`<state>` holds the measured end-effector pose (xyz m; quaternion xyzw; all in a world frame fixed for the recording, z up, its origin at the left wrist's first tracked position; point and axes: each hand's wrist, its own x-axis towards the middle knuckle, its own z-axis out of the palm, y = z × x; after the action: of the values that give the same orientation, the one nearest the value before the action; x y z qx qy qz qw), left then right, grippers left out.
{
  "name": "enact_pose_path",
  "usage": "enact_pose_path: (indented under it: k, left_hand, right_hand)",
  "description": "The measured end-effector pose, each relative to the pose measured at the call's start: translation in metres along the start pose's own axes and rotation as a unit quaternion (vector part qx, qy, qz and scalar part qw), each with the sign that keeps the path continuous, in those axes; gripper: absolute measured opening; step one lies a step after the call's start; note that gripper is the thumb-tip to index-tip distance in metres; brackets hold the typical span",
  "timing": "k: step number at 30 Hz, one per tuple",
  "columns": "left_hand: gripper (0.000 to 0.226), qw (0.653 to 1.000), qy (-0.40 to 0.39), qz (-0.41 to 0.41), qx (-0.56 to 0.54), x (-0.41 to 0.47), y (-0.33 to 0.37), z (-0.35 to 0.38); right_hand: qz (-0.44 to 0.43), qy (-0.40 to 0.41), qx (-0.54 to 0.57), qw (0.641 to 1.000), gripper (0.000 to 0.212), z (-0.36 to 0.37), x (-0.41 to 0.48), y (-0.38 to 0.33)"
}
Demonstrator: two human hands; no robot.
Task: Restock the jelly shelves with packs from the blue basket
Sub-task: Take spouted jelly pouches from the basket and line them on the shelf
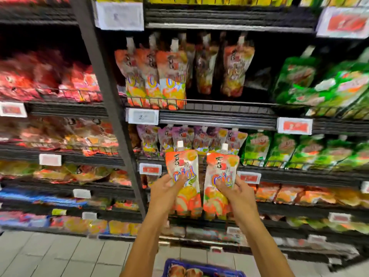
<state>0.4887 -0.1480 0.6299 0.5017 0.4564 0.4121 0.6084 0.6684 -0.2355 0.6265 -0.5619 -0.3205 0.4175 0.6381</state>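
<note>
Each hand holds one orange spouted jelly pouch upright in front of the shelves. The left hand (166, 189) has fingers and thumb curled round the lower middle of the left pouch (183, 168). The right hand (238, 191) takes the right pouch (220, 170) the same way, so each grip is closed on a pack. The two pouches stand side by side, almost touching, white caps up. At the bottom edge, the blue basket (167, 265) shows more packs inside. A matching row of orange pouches (157, 76) stands behind a wire rail on a higher shelf.

These look like soft film bags full of jelly: light, slick and yielding at the belly, and likely to sag if held by a corner. A mid-body hold seems the safest, with the thumb in front and the fingers behind. The stiff spout neck is probably the only firm part.
</note>
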Motion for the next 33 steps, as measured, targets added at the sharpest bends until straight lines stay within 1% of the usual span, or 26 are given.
enact_pose_path:
  k: [2,3,4,6,7,10,13,15,17,20,23,27,30,33]
  left_hand:
    - [0.047,0.999,-0.008,0.034,-0.016,0.005,0.013,0.0]
    - [0.059,0.999,-0.015,0.047,-0.021,0.007,0.022,0.002]
    - [0.058,0.997,-0.024,0.062,-0.024,0.009,0.03,0.003]
    - [0.032,0.994,-0.043,0.097,-0.028,0.011,0.046,0.006]
    - [0.023,0.992,-0.045,0.112,-0.027,0.013,0.053,0.006]
    - [0.013,0.987,-0.046,0.15,-0.03,0.018,0.068,0.008]
    - [0.019,0.98,-0.058,0.19,-0.02,0.018,0.083,0.01]
    - [0.022,0.975,-0.063,0.211,0.001,0.019,0.091,0.011]
    - [0.018,0.972,-0.061,0.225,0.024,0.022,0.095,0.01]
    - [0.018,0.972,-0.038,0.232,0.022,0.026,0.103,0.008]
    - [0.016,0.964,-0.019,0.263,0.027,0.032,0.12,0.011]
    - [0.012,0.948,0.026,0.316,0.017,0.045,0.157,0.021]
    - [0.017,0.927,0.057,0.372,-0.016,0.059,0.188,0.033]
    - [0.019,0.919,0.073,0.385,-0.035,0.077,0.208,0.046]
  right_hand:
    - [-0.027,0.009,0.006,1.0,0.044,0.004,0.005,-0.015]
    - [-0.038,0.015,0.011,0.999,0.053,0.005,0.008,-0.022]
    - [-0.046,0.021,0.016,0.999,0.063,0.007,0.011,-0.029]
    - [-0.066,0.023,0.026,0.997,0.075,0.009,0.016,-0.042]
    - [-0.073,0.021,0.03,0.997,0.074,0.01,0.017,-0.048]
    - [-0.093,0.017,0.04,0.995,0.062,0.013,0.02,-0.061]
    - [-0.101,0.017,0.04,0.994,0.062,0.016,0.021,-0.07]
    - [-0.111,0.012,0.024,0.993,0.056,0.017,0.021,-0.076]
    - [-0.12,0.014,0.021,0.992,0.053,0.019,0.021,-0.08]
    - [-0.127,0.018,0.03,0.991,0.055,0.019,0.024,-0.084]
    - [-0.126,0.018,0.041,0.991,0.055,0.019,0.028,-0.087]
    - [-0.138,0.019,0.048,0.989,0.053,0.018,0.032,-0.092]
    - [-0.146,0.022,0.044,0.988,0.055,0.018,0.035,-0.095]
    - [-0.149,0.024,0.04,0.988,0.054,0.016,0.035,-0.095]
